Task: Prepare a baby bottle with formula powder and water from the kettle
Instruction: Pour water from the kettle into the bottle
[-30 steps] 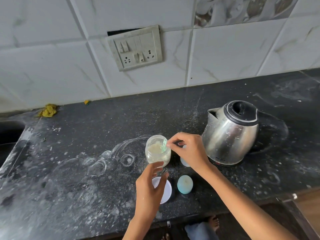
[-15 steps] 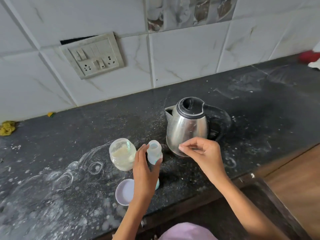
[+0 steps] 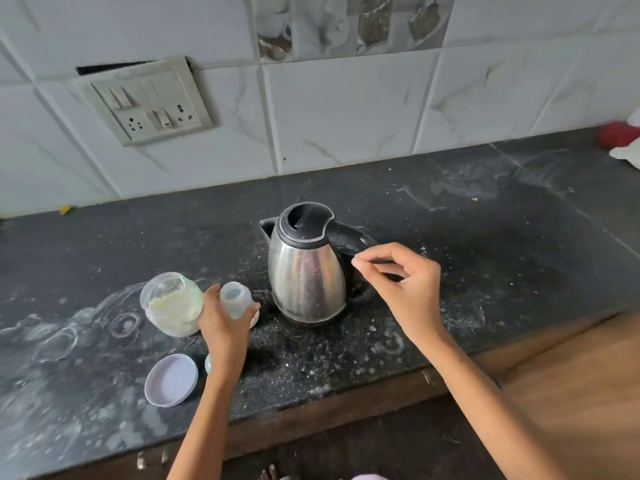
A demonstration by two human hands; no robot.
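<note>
The steel kettle [image 3: 308, 268] stands mid-tabletop [image 3: 485, 258], bottle [image 3: 236, 299] at its 9 o'clock, powder jar [image 3: 173, 304] beyond. It looks rigid, slick and heavy if full, so take the black handle at 3 o'clock. Right hand [image 3: 401, 282] reaches there, fingers loosely curled, holding nothing; half a second ago it hovered before the body. Left hand [image 3: 225, 323] now wraps the bottle.

Bench [image 3: 485, 271]: lying dark, speckled with white residue.
Standing on it: kettle [image 3: 306, 268], powder jar [image 3: 173, 303], baby bottle [image 3: 237, 299].
Lying flat: lid [image 3: 170, 379].
</note>
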